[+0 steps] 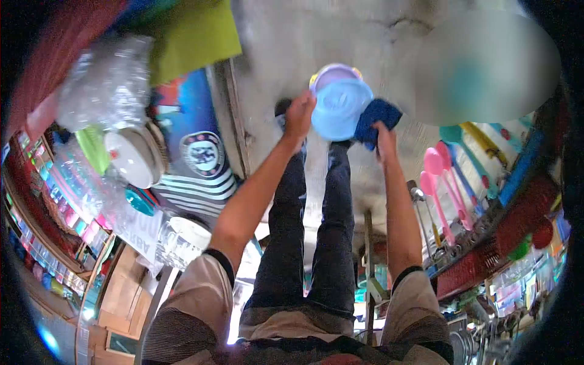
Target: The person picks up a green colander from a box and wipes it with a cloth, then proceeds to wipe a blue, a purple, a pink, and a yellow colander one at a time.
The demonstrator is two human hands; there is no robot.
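Observation:
My left hand grips the rim of a stack of plastic bowls. The light blue one faces me, with purple and yellow rims behind it. My right hand holds a dark blue cloth pressed against the right side of the blue bowl. Both arms reach out over my legs in dark jeans, above a grey concrete floor.
Left: goods wrapped in clear plastic, white bowls, a blue mat with a round crest, and a green mat. Right: pink and teal plastic ladles and red baskets on a rack. A blurred patch fills the upper right.

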